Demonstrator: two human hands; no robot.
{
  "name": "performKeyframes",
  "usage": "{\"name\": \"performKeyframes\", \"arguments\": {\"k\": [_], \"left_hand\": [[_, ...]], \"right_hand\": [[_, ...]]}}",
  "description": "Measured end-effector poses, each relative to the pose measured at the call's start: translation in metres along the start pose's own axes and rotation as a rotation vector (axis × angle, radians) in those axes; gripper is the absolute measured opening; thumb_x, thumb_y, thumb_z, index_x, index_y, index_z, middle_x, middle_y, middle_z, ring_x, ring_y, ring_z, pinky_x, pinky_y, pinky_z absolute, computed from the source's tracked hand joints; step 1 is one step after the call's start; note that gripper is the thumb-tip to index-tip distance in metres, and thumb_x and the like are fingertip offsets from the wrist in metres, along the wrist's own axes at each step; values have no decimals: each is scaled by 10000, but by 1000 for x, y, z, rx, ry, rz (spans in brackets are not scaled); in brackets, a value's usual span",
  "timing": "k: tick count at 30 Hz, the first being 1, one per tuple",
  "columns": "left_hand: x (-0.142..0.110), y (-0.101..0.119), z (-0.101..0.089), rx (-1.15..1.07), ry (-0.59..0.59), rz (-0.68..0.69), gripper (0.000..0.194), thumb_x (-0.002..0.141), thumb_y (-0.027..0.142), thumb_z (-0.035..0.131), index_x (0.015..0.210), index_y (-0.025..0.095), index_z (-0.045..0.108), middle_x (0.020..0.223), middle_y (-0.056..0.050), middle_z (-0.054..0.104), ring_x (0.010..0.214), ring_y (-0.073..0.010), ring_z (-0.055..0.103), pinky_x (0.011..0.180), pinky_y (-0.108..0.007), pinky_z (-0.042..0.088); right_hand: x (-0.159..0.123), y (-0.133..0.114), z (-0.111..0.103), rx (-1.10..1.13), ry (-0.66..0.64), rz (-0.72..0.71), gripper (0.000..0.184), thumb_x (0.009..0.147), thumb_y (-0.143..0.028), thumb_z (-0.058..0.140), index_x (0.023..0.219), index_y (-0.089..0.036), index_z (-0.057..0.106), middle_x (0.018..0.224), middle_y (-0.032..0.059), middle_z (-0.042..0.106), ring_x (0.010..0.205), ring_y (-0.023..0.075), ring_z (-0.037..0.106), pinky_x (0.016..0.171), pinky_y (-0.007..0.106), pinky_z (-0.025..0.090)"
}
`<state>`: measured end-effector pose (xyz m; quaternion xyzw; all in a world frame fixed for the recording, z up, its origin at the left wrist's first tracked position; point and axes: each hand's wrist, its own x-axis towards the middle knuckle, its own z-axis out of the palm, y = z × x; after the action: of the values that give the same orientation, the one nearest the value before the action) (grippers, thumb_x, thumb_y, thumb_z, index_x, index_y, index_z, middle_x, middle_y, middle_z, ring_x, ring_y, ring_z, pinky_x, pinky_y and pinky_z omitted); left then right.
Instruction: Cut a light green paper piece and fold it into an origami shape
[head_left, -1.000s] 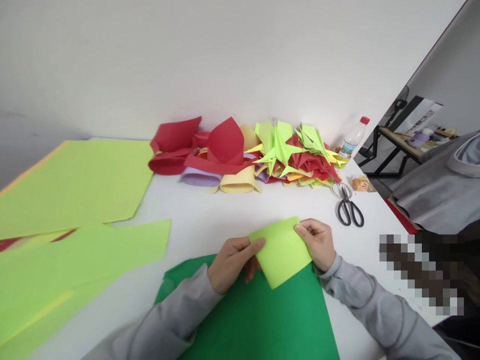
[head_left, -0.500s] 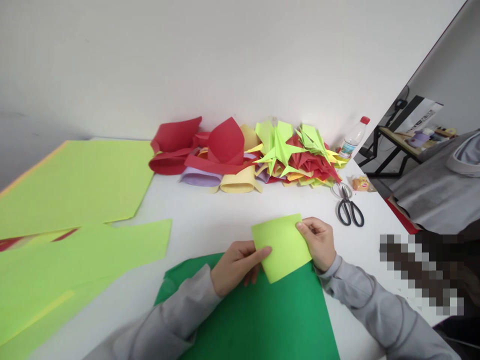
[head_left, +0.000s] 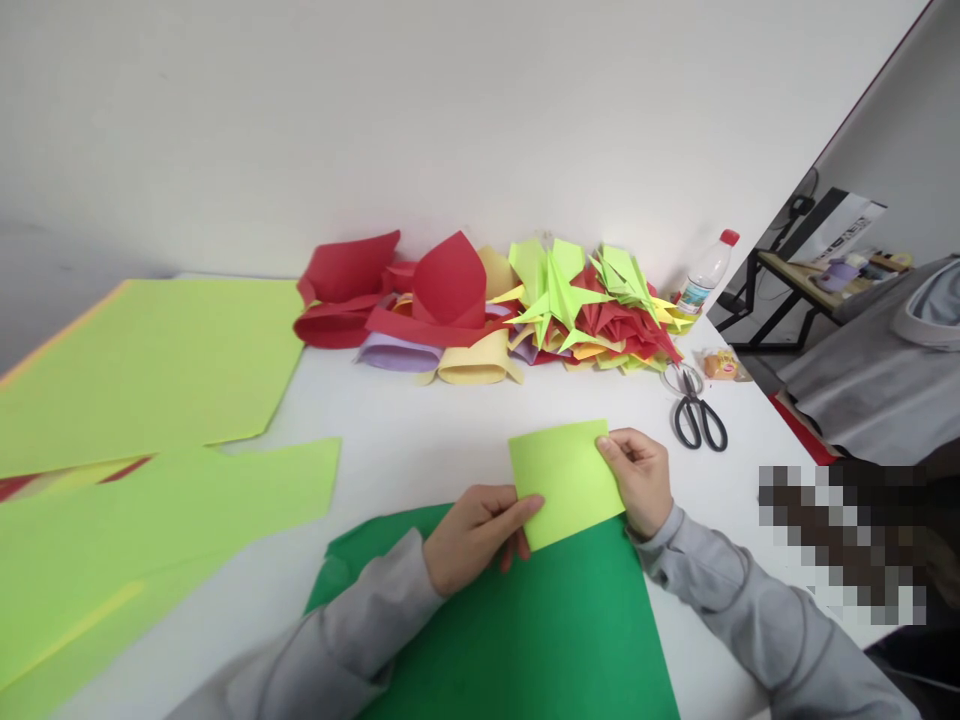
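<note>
A small yellow-green sheet of paper (head_left: 571,480) is held up between my two hands, slightly bowed. My left hand (head_left: 480,530) pinches its left edge, the thumb lying on the front face and the other fingers behind. At the upper right corner, my right hand (head_left: 640,478) grips it between thumb and bent fingers. Below the paper, a large green sheet (head_left: 525,640) lies on the white table, partly covered by my left forearm.
Large yellow-green sheets (head_left: 172,370) lie at the left. Along the wall stand curled red paper pieces (head_left: 450,285) and a heap of folded paper stars (head_left: 559,290). Black-handled scissors (head_left: 699,420), a plastic bottle (head_left: 705,272) and a wrapped snack (head_left: 720,364) are at the right.
The small paper has turned slightly and its lower corner has risen, moving a little right. Both hands keep their hold on it.
</note>
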<state>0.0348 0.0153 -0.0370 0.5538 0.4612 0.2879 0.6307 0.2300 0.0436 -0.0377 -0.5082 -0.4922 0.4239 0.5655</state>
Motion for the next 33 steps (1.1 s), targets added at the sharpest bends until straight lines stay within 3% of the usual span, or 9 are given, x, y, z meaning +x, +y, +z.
{"name": "performKeyframes", "arguments": {"k": [17, 22, 27, 33], "left_hand": [[0, 0, 0, 51, -63, 46, 398, 735, 535, 565, 560, 178, 547, 480, 1, 594, 366, -89, 452, 388, -209, 335], [0, -1, 0, 55, -43, 69, 381, 730, 533, 578, 576, 190, 518, 370, 60, 476, 342, -86, 424, 409, -209, 324], [-1, 1, -1, 27, -42, 62, 433, 716, 553, 593, 511, 187, 486, 356, 53, 462, 330, -77, 408, 393, -206, 302], [0, -1, -5, -70, 75, 29, 464, 674, 626, 609, 647, 165, 564, 433, 59, 465, 321, -65, 350, 327, -206, 239]], "right_hand": [[4, 7, -3, -31, 74, -60, 298, 724, -443, 691, 667, -155, 641, 539, -27, 514, 508, 95, 401, 486, 229, 338], [5, 8, -3, -36, 77, -67, 293, 731, -438, 686, 674, -155, 639, 536, -31, 496, 507, 92, 390, 480, 226, 326], [4, 7, -3, -48, 80, -68, 290, 729, -440, 682, 673, -157, 643, 543, -22, 525, 511, 94, 411, 480, 223, 348], [-7, 0, 4, -30, -46, 3, 270, 687, -426, 711, 645, -165, 659, 552, -5, 595, 489, 99, 453, 463, 225, 373]]}}
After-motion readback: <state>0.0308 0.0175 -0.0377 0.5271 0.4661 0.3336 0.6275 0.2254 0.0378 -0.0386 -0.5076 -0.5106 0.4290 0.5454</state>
